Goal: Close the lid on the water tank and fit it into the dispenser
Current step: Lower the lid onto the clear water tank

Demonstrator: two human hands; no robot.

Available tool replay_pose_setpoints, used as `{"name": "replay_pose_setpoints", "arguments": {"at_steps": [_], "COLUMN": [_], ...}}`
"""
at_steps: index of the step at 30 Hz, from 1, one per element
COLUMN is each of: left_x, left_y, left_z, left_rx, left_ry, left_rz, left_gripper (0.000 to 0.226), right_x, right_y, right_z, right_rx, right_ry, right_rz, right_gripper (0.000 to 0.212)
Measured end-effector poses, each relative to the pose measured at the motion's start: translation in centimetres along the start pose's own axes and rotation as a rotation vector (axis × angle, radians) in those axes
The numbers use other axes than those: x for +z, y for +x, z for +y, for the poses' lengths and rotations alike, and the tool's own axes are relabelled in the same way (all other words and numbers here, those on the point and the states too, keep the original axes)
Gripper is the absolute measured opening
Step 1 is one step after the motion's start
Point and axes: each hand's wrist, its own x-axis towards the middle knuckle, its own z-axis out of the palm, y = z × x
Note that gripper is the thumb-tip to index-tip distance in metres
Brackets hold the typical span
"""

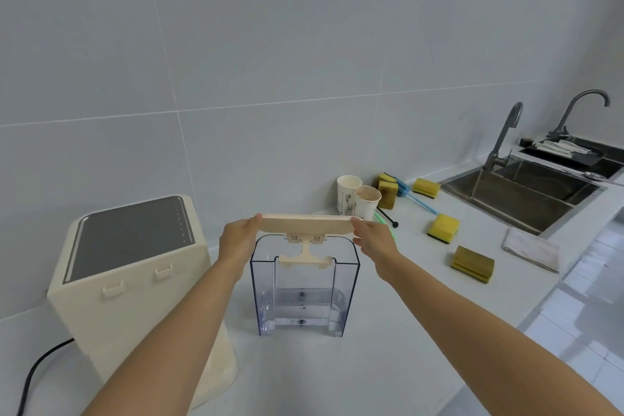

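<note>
A clear plastic water tank [304, 287] stands upright on the white counter in the middle of the view, with a little water at its bottom. A cream lid [305, 224] is held level just above the tank's open top, and its hinge bracket [305, 252] hangs down against the tank's front wall. My left hand [238, 238] grips the lid's left end. My right hand [373, 240] grips its right end. The cream dispenser [135, 280], with a dark top panel, stands to the tank's left, touching my left forearm.
Two paper cups [356, 196] stand behind the tank. Several yellow sponges [442, 228] and a blue-handled brush [418, 197] lie on the counter to the right. A folded cloth [530, 248] lies by the steel sink [526, 192] with two taps. A black cable [37, 371] runs from the dispenser.
</note>
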Motion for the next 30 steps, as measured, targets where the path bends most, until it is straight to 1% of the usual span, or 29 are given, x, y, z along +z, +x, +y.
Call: {"name": "replay_pose_setpoints", "arguments": {"at_steps": [5, 7, 8, 10, 12, 18, 23, 26, 29, 30], "left_x": [-0.4, -0.4, -0.4, -0.3, -0.4, -0.2, -0.1, -0.1, -0.1, 0.0], "left_y": [-1.1, -1.6, -1.8, -2.3, -2.9, -3.8, -4.1, -4.1, -4.2, -4.1], "left_z": [-1.2, -1.5, -1.8, -2.3, -2.8, -3.8, -4.6, -4.9, -4.9, -4.9], "left_rx": [0.015, 0.023, 0.025, 0.013, -0.012, -0.083, -0.122, -0.136, -0.133, -0.126], "left_ry": [0.014, 0.010, 0.008, -0.005, -0.026, -0.088, -0.104, -0.107, -0.104, -0.108], "left_rz": [0.006, 0.001, -0.001, 0.016, 0.018, 0.035, 0.013, 0.018, 0.015, 0.015], "left_gripper": [0.033, 0.024, 0.024, 0.035, 0.039, 0.043, 0.043, 0.038, 0.026, 0.026], "right_x": [-0.1, -0.1, -0.1, -0.1, -0.1, 0.1, 0.4, 0.6, 0.6, 0.6], "right_y": [-1.4, -1.8, -2.0, -2.1, -2.4, -3.3, -3.2, -3.0, -2.9, -2.9], "right_z": [0.9, 1.2, 1.4, 1.8, 2.2, 3.0, 4.1, 4.8, 5.0, 5.0], "right_rx": [-0.020, -0.032, -0.037, -0.041, -0.046, -0.037, -0.014, -0.016, -0.035, -0.041], "right_ry": [-0.074, -0.079, -0.081, -0.086, -0.088, -0.077, -0.101, -0.107, -0.117, -0.124], "right_rz": [0.046, 0.045, 0.034, 0.017, 0.013, 0.031, 0.051, 0.051, 0.041, 0.036], "right_gripper": [0.041, 0.042, 0.043, 0.044, 0.044, 0.042, 0.040, 0.038, 0.039, 0.039]}}
